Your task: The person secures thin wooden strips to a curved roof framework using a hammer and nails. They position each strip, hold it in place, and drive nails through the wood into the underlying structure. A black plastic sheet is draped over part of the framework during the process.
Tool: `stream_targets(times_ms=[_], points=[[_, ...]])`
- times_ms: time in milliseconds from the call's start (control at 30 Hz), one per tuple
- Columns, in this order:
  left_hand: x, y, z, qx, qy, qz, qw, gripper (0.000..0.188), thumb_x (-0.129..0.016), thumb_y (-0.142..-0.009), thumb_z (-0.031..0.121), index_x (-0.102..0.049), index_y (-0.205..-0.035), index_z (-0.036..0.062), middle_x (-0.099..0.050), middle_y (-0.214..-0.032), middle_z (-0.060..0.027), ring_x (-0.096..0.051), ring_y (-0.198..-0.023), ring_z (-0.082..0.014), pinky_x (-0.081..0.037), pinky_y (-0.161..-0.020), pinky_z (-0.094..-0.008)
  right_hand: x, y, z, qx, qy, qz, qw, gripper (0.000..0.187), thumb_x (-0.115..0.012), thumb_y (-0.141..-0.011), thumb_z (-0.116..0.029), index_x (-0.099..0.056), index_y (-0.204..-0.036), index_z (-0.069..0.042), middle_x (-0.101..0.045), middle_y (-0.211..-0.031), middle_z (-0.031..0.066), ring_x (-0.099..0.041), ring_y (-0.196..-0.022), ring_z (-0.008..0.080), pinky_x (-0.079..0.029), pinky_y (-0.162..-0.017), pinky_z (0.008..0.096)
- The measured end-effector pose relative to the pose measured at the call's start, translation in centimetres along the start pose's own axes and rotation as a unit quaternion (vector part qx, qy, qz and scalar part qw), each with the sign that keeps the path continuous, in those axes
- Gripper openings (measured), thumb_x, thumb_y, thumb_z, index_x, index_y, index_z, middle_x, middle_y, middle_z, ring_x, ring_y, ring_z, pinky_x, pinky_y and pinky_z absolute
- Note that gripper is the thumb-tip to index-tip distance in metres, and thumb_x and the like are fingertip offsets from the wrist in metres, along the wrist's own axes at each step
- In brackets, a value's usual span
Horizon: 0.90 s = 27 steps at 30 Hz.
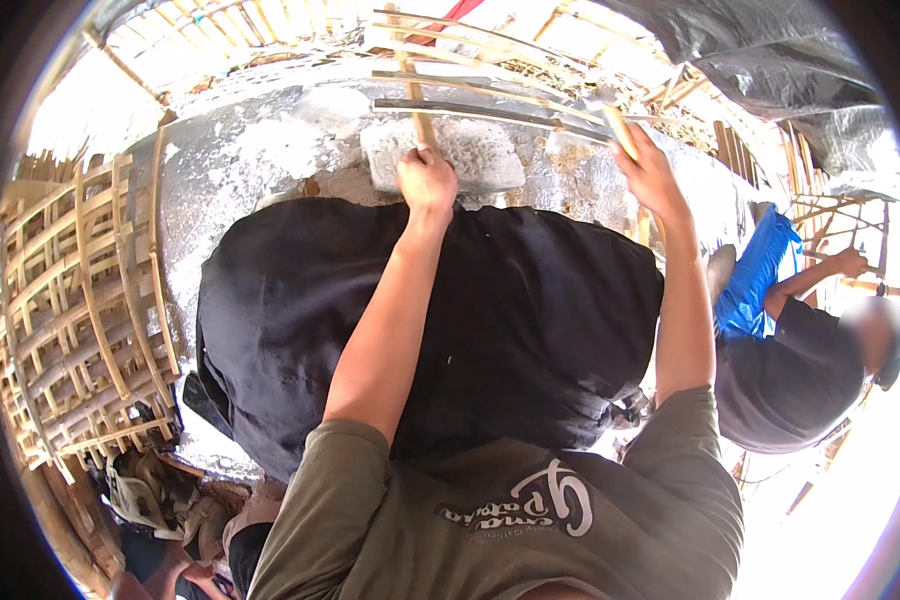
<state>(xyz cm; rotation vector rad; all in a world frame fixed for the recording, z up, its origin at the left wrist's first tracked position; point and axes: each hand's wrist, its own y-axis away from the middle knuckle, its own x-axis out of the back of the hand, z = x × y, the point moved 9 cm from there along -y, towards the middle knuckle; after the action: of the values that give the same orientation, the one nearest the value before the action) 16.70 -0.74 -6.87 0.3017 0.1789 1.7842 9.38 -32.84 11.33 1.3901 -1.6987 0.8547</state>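
I watch a woven bamboo lattice (80, 300), apparently complete, left of both hands; the bamboo slat frame (490, 116) just beyond them looks part-built, with wide gaps to fill. The left hand (427, 180) clasps its bamboo crosspiece (421, 125) and the right hand (652, 175) grips a wooden-handled tool (622, 135), head blurred, while partly legible white shirt lettering (581, 505) sits below the hands.

A woven bamboo lattice (85, 310) at left, dark sheeting (770, 60) at upper right, a co-worker (790, 375) near a bright blue sheet (760, 275)
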Motion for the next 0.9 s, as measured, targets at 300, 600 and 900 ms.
stream_targets(times_ms=[300,600,900], points=[[0.3,1.6,3.1,0.056,-0.017,-0.059,0.997,0.046,-0.044,-0.109,0.029,-0.062,-0.086,-0.0065,-0.067,-0.067,-0.0151,-0.07,-0.061,-0.0266,-0.055,-0.057,-0.0421,-7.3,-2.7,-16.1,0.239,0.016,-0.046,0.97,0.051,-0.049,-0.107,-0.028,-0.038,-0.156,-0.031,-0.063,-0.129,0.0152,-0.072,-0.089,0.0303,-0.059,-0.08,0.0473],[1.2,2.6,6.2,-0.124,-0.275,0.003,0.953,0.042,-0.047,-0.105,0.029,-0.064,-0.09,-0.0067,-0.07,-0.086,-0.0333,-0.069,-0.084,-0.0517,-0.056,-0.076,-0.0578,-14.6,-0.8,-17.5,0.23,-0.011,0.043,0.972,0.046,-0.058,-0.099,-0.015,-0.052,-0.144,-0.013,-0.062,-0.125,0.023,-0.064,-0.109,0.0455,-0.052,-0.096,0.0515],[1.7,2.9,6.1,-0.129,-0.305,0.016,0.943,0.043,-0.049,-0.105,0.03,-0.065,-0.088,-0.0057,-0.069,-0.076,-0.0307,-0.071,-0.076,-0.0483,-0.057,-0.071,-0.0538,-11.5,-2.0,-13.8,0.09,-0.105,0.076,0.988,0.024,-0.062,-0.099,-0.017,-0.055,-0.117,-0.003,-0.07,-0.1,0.0256,-0.07,-0.091,0.0442,-0.055,-0.076,0.0509]])
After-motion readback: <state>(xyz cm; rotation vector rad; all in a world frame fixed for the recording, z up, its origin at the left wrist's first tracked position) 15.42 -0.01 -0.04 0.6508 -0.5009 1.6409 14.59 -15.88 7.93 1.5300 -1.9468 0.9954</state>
